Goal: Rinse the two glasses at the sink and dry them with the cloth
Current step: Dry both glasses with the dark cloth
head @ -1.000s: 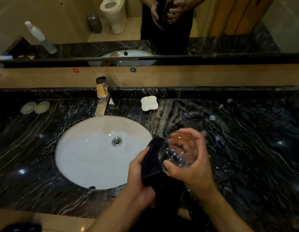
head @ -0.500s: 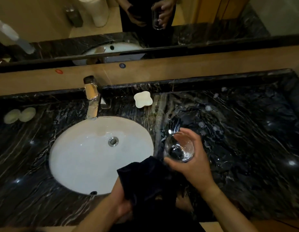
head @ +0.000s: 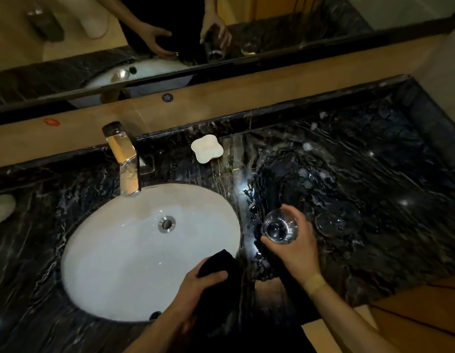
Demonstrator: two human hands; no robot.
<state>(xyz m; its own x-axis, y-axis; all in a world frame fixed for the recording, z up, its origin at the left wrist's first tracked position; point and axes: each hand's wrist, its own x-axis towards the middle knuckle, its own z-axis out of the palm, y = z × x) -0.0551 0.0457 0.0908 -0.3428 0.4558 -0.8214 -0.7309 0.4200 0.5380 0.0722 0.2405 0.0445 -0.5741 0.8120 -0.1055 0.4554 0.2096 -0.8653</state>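
Observation:
My right hand [head: 296, 247] grips a clear glass [head: 279, 226] upright, its mouth facing up, above the dark marble counter [head: 374, 189] just right of the white sink [head: 114, 253]. A second clear glass [head: 328, 222] stands on the counter right beside it, hard to make out against the dark stone. My left hand [head: 195, 294] holds a black cloth [head: 217, 263] bunched at the sink's front right rim. The cloth is apart from the held glass.
A chrome tap [head: 124, 159] stands behind the sink. A white soap dish [head: 206, 148] sits at the back of the counter, and a pale round item [head: 2, 207] at the far left. The mirror [head: 170, 34] above reflects my hands.
The cloth has come off the glass. My right hand has carried the glass right and turned it upright over the counter, while my left hand dropped with the cloth to the sink's rim.

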